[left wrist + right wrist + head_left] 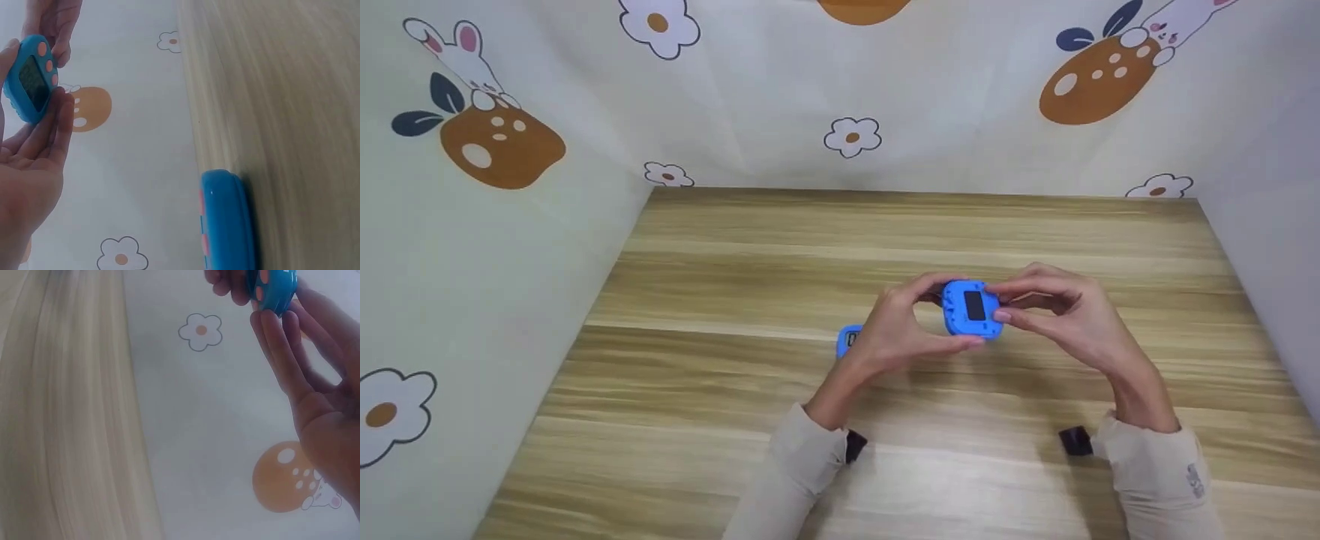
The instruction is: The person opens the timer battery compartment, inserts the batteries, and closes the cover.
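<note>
A blue digital timer is held above the table between both hands, its back with a dark rectangle toward the head view. Its screen and pink buttons show in the left wrist view. My left hand grips the timer by its top and bottom edges, thumb below and fingers above. With thumb and fingertips, my right hand pinches its right edge. A second blue timer lies on the table beside the left hand, which partly hides it in the head view.
The wood-grain table is bordered by a pale curtain with printed flowers and rabbits at the back and left. A plain pale wall stands at the right. Dark blocks sit at both sleeve cuffs.
</note>
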`<state>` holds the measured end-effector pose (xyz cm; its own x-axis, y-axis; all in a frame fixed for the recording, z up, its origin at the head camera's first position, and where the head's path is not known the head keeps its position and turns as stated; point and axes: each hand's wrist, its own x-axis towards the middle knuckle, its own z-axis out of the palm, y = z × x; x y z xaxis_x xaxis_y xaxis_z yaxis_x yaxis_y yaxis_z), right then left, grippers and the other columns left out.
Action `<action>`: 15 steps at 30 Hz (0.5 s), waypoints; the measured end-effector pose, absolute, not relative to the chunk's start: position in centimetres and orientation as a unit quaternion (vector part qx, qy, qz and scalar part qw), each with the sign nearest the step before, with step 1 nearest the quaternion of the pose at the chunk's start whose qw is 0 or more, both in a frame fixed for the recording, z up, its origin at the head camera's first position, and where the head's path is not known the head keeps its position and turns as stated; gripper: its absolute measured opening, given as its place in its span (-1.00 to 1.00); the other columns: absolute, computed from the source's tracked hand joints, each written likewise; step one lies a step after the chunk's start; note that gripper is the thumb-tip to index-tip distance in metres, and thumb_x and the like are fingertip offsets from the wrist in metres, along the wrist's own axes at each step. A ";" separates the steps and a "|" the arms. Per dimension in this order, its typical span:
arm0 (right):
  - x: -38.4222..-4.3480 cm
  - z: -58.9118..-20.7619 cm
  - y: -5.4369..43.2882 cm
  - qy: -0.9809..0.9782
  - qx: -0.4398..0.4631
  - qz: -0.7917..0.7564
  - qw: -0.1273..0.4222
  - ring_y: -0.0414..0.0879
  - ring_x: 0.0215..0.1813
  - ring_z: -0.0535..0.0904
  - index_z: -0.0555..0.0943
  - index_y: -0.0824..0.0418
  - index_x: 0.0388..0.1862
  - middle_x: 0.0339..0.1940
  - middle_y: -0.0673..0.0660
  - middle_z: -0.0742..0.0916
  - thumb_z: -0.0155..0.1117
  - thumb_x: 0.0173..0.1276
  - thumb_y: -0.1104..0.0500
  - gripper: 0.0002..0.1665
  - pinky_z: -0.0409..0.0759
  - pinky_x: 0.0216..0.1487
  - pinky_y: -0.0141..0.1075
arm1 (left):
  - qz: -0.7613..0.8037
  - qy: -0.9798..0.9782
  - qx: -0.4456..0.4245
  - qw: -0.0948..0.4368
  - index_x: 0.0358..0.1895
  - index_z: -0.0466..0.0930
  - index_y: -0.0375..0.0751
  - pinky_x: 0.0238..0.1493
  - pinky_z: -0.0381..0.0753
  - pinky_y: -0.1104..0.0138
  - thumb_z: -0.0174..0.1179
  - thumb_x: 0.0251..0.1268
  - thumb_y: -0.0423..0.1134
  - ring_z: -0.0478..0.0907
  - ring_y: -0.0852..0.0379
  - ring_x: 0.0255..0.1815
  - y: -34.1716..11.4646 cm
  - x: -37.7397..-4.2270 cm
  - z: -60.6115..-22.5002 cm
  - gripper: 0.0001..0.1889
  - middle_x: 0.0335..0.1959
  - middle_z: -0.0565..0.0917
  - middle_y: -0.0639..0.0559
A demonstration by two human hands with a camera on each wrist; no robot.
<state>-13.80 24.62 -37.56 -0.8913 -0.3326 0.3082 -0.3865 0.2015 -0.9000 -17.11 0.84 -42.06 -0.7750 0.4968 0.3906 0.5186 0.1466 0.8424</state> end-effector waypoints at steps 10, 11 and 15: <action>-13.7 -37.5 25.6 -0.838 0.306 0.451 0.032 -0.06 0.07 0.58 0.60 0.07 0.23 0.10 0.00 0.63 0.47 0.13 0.40 -0.35 0.58 0.01 -0.35 | -0.581 -0.753 -0.309 -0.026 0.22 0.51 -0.01 -0.05 0.59 0.31 0.51 -0.01 0.06 0.55 0.23 -0.05 0.9 -17.2 -42.3 -0.32 0.06 0.60 0.23; -13.7 -37.5 25.6 -0.847 0.312 0.430 0.030 -0.08 0.10 0.56 0.57 0.02 0.27 0.15 -0.05 0.61 0.50 0.11 0.37 -0.29 0.56 0.03 -0.36 | -0.581 -0.752 -0.310 -0.029 0.22 0.51 -0.01 -0.05 0.60 0.30 0.51 0.00 0.06 0.55 0.24 -0.05 0.9 -17.2 -42.3 -0.33 0.06 0.60 0.23; -13.3 -37.3 24.9 -0.873 0.334 0.355 0.039 -0.16 0.21 0.48 0.44 -0.07 0.39 0.29 -0.13 0.50 0.56 0.07 0.32 -0.10 0.49 0.14 -0.35 | -0.580 -0.751 -0.311 -0.039 0.21 0.52 -0.01 -0.08 0.61 0.29 0.51 0.01 0.04 0.56 0.25 -0.07 1.0 -17.3 -42.3 -0.35 0.05 0.61 0.23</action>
